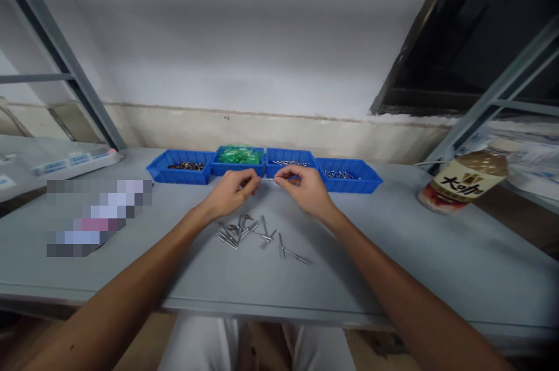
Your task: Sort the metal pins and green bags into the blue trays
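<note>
Noted: thin silvery metal piece (pixel 267 179) pinched between left hand (pixel 231 193) and right hand (pixel 305 190), too small to identify. A pixelated rectangular patch (pixel 98 216) on grey tabletop (pixel 393 243) conceals whatever lies there. The left forearm (pixel 131 292) and right forearm (pixel 393 292) are cut off at the lower edge.

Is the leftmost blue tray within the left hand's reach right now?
Likely yes: the left hand sits close before the leftmost blue tray, nothing between, though its fingers pinch a thin pin.

Four blue trays (pixel 179 177) lined up on one table (pixel 393 231). Two hands in shot, left hand (pixel 229 193) and right hand (pixel 308 190), with one thin pin (pixel 267 179) between them. One bottle (pixel 465 180), one power strip (pixel 76 161). Loose pins (pixel 244 231), roughly a dozen, too tangled to count exactly
</note>
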`<move>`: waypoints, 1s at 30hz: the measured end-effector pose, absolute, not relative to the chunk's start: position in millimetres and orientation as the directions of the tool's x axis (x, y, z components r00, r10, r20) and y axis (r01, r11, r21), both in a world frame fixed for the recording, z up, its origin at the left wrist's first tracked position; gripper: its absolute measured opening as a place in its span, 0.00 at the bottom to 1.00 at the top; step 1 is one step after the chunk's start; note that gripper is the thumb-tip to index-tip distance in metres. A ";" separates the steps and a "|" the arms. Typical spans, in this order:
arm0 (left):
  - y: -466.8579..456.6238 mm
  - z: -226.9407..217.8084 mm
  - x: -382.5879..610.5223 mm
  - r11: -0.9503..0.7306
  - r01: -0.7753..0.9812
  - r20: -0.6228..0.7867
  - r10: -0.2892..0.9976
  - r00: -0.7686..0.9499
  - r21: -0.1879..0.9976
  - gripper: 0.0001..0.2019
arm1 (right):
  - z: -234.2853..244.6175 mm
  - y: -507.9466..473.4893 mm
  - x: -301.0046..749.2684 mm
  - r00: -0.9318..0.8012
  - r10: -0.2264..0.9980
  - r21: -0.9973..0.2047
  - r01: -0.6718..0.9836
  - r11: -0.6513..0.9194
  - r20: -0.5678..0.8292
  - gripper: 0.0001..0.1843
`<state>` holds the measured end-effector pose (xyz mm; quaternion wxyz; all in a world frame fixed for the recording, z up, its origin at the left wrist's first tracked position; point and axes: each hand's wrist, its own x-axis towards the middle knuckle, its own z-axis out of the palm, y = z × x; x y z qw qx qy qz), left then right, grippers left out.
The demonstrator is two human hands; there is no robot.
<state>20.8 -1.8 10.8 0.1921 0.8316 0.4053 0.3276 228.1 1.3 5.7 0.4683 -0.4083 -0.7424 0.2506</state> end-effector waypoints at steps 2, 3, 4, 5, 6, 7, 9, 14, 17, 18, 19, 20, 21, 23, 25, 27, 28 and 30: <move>-2.5 11.1 21.2 -0.602 0.530 0.395 0.796 0.459 0.597 0.14 | 5.8 2.7 228.6 -0.217 0.857 -0.789 0.334 0.516 0.468 0.05; -2.6 10.9 21.6 -0.605 0.520 0.402 0.793 0.457 0.603 0.13 | 6.2 3.1 228.7 -0.216 0.863 -0.804 0.314 0.504 0.456 0.05; -2.4 10.5 22.1 -0.611 0.508 0.412 0.789 0.457 0.607 0.12 | 6.7 3.1 228.8 -0.221 0.867 -0.816 0.299 0.495 0.446 0.05; -1.9 9.7 22.5 -0.618 0.494 0.423 0.783 0.457 0.611 0.11 | 7.5 2.6 228.8 -0.224 0.870 -0.822 0.289 0.490 0.440 0.05; -1.3 8.8 22.9 -0.624 0.480 0.437 0.779 0.451 0.617 0.09 | 8.7 1.7 228.9 -0.213 0.869 -0.821 0.289 0.493 0.447 0.05; -0.5 7.6 23.2 -0.626 0.469 0.449 0.777 0.442 0.623 0.08 | 10.2 0.4 229.2 -0.180 0.863 -0.808 0.303 0.506 0.473 0.05; 0.9 5.1 22.9 -0.624 0.462 0.461 0.780 0.425 0.630 0.08 | 14.5 -2.0 231.5 -0.042 0.813 -0.745 0.374 0.552 0.580 0.06; -1.0 1.8 19.7 -0.664 0.503 0.303 0.723 0.621 0.553 0.05 | 24.1 12.7 252.2 0.166 0.510 -0.476 0.669 0.570 0.844 0.09; -4.7 2.8 18.8 -0.712 0.477 0.191 0.638 0.746 0.516 0.08 | 19.2 33.8 267.7 0.052 0.541 -0.360 0.798 0.482 0.840 0.09; -5.7 3.3 18.7 -0.717 0.474 0.175 0.627 0.759 0.511 0.09 | 15.9 38.9 271.4 0.020 0.585 -0.351 0.817 0.458 0.810 0.08; -6.3 3.8 18.6 -0.718 0.476 0.164 0.623 0.765 0.508 0.10 | 12.4 42.1 273.9 -0.006 0.623 -0.346 0.828 0.442 0.782 0.08; -6.5 4.0 18.4 -0.718 0.478 0.156 0.621 0.768 0.505 0.10 | 9.2 43.1 275.2 -0.022 0.649 -0.346 0.831 0.435 0.761 0.08; -6.4 4.0 18.1 -0.719 0.481 0.147 0.618 0.772 0.501 0.10 | 6.5 42.2 275.3 -0.031 0.661 -0.350 0.829 0.436 0.750 0.08; -5.3 3.2 17.8 -0.724 0.482 0.130 0.609 0.782 0.492 0.10 | 3.5 36.2 272.1 -0.049 0.665 -0.357 0.812 0.461 0.745 0.09; -3.6 1.9 17.9 -0.726 0.478 0.121 0.602 0.789 0.495 0.08 | 3.1 28.2 265.7 -0.085 0.668 -0.364 0.784 0.503 0.739 0.09; -2.0 1.0 18.4 -0.725 0.466 0.126 0.597 0.792 0.507 0.05 | 3.7 21.2 257.5 -0.144 0.674 -0.360 0.756 0.547 0.724 0.08; -1.4 0.8 18.6 -0.724 0.458 0.133 0.596 0.792 0.515 0.05 | 4.0 18.3 253.1 -0.177 0.679 -0.355 0.744 0.566 0.713 0.08; -0.7 1.0 18.8 -0.722 0.441 0.154 0.595 0.789 0.533 0.05 | 4.4 13.5 244.7 -0.247 0.692 -0.346 0.723 0.598 0.678 0.08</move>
